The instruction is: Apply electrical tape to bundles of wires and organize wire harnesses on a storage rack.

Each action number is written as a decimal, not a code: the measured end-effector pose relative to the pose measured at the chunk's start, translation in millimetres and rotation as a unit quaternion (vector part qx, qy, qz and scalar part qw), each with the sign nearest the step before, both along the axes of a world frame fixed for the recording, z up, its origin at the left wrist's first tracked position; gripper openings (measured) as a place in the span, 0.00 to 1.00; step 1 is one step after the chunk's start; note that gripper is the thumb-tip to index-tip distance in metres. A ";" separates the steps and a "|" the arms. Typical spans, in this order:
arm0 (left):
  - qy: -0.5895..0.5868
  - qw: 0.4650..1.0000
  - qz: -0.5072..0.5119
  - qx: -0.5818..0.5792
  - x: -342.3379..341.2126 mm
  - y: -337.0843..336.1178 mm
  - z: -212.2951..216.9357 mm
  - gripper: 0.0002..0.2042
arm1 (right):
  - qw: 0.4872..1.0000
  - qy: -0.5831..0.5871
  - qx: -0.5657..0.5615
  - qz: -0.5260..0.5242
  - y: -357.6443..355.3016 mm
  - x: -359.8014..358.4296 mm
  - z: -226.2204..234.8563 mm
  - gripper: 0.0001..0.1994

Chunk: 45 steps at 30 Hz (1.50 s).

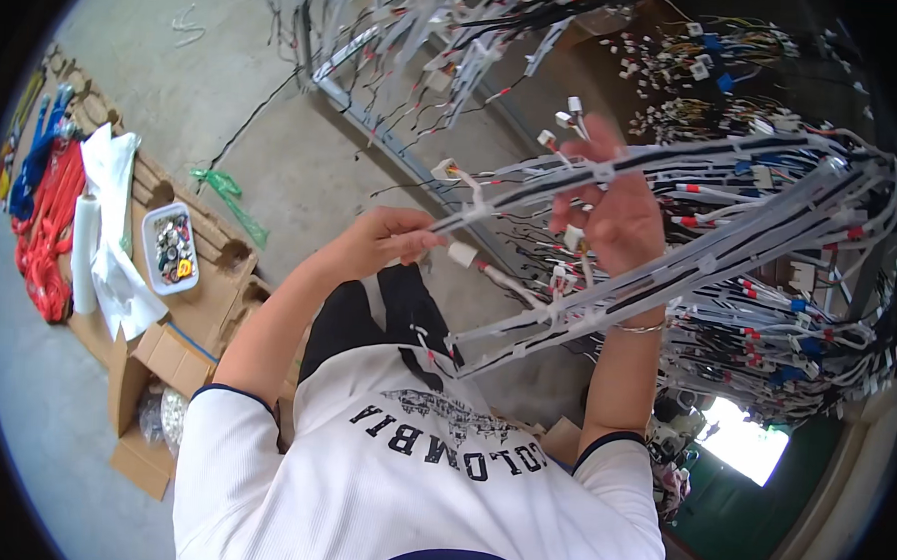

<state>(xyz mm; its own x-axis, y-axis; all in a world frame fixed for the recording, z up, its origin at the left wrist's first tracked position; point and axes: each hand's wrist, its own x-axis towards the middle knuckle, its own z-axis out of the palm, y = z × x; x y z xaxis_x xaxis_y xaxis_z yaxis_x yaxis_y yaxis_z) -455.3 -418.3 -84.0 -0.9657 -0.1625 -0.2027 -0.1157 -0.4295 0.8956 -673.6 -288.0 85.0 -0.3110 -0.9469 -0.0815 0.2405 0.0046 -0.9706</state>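
My left hand (400, 240) pinches the near end of a wire harness (714, 156), a long bundle of black and white wires in clear sleeving with white ties and plugs. From there the bundle runs right to the hanging wires. My right hand (626, 223) is raised with fingers apart, and the harness crosses in front of it. Beside its fingers are small white connectors (574, 113). A second sleeved strand (659, 279) slants below across my right wrist, its loose end near my shirt. A white plug (462, 254) sits just right of my left fingertips.
Dense wire harnesses (786, 340) hang at the right, and more hang from a metal frame (361, 111) ahead. On the left, cardboard (214, 270) bears a white tub (172, 250) of small parts, red cables (50, 233) and white plastic sheeting (111, 225). A green bag (234, 203) lies on the floor.
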 end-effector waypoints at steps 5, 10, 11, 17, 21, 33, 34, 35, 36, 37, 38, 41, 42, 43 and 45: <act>0.050 0.993 -0.057 0.095 32.3 3.5 6.9 0.17 | 0.999 0.039 -0.032 0.000 3.4 -0.3 -4.9 0.18; 0.072 0.977 -0.076 0.188 50.4 2.0 3.3 0.18 | 0.997 0.066 -0.019 0.032 4.2 -3.5 1.4 0.18; 0.071 0.976 -0.077 0.190 51.6 1.0 2.6 0.18 | 0.997 0.061 -0.030 0.038 3.1 -2.7 -0.2 0.19; 0.059 0.975 0.100 0.190 16.4 7.9 7.2 0.22 | 0.998 0.056 -0.031 0.025 7.9 2.9 -3.7 0.22; 0.104 0.916 0.236 0.307 2.6 8.5 35.4 0.17 | 0.998 0.016 -0.014 0.060 11.6 -0.7 -2.2 0.23; 0.237 0.870 0.381 -0.205 14.7 16.3 101.9 0.19 | 0.996 -0.027 -0.035 0.075 12.2 -1.0 -9.6 0.22; 0.253 0.856 0.362 -0.269 15.1 13.9 102.1 0.20 | 0.995 -0.028 -0.042 0.081 11.9 -3.4 -11.0 0.22; 0.229 0.866 0.361 -0.259 16.1 15.2 104.2 0.19 | 0.995 -0.029 -0.040 0.082 12.2 -4.2 -11.5 0.22; 0.226 0.867 0.362 -0.258 15.5 14.8 105.3 0.19 | 0.995 -0.036 -0.041 0.079 12.5 -4.5 -12.3 0.22; 0.174 0.894 0.387 -0.145 13.7 12.6 105.7 0.17 | 0.995 -0.043 -0.041 0.075 13.1 -4.4 -13.2 0.22; 0.118 0.905 0.407 -0.030 12.8 9.6 107.5 0.15 | 0.995 -0.046 -0.039 0.077 13.7 -3.6 -13.2 0.22; 0.098 0.924 0.332 0.164 5.9 -16.5 104.9 0.13 | 0.992 -0.060 -0.050 0.099 15.1 -0.6 -9.1 0.22; 0.061 0.932 0.285 0.216 5.1 -21.1 101.2 0.13 | 0.992 -0.062 -0.049 0.101 14.1 -1.4 -11.2 0.22; 0.060 0.935 0.265 0.230 2.3 -21.2 95.5 0.12 | 0.990 -0.059 -0.063 0.110 12.5 -2.6 -14.4 0.22; 0.053 0.931 0.262 0.247 1.0 -23.2 93.1 0.11 | 0.989 -0.057 -0.074 0.118 9.3 -2.1 -16.6 0.22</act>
